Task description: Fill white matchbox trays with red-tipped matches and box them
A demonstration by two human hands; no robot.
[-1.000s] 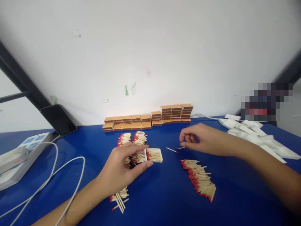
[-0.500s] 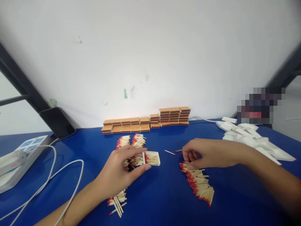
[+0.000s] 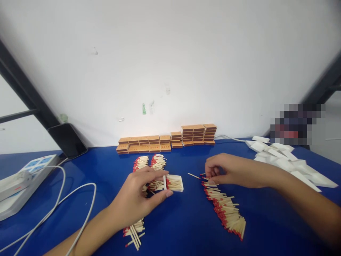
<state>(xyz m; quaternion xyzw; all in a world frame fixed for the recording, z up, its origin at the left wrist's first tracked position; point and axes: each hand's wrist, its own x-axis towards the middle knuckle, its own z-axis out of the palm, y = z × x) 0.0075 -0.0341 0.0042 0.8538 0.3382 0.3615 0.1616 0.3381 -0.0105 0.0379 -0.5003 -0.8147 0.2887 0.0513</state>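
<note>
My left hand [image 3: 141, 192] holds a white matchbox tray [image 3: 182, 184] by its near end, thumb below and fingers above. Red-headed matches [image 3: 173, 184] lie inside the tray. My right hand [image 3: 222, 171] is over the upper end of a long row of loose matches [image 3: 226, 209]. Its fingers are curled in and its thumb touches the topmost matches; what sits between the fingertips is hidden. One single match [image 3: 194, 175] lies between the tray and my right hand. More match piles [image 3: 158, 161] are behind and under my left hand, partly covered by it.
Orange matchboxes [image 3: 193, 133] stand stacked along the wall. White empty trays [image 3: 282, 156] are heaped at the right. On the left are a power strip [image 3: 39, 167], a black phone [image 3: 68, 140] and a looping white cable [image 3: 92, 199] across my left forearm.
The view has tilted slightly, shifting everything a little down and right. My right hand has moved a bit at the upper end of the match row, uncovering more matches there. My left hand keeps the tray.
</note>
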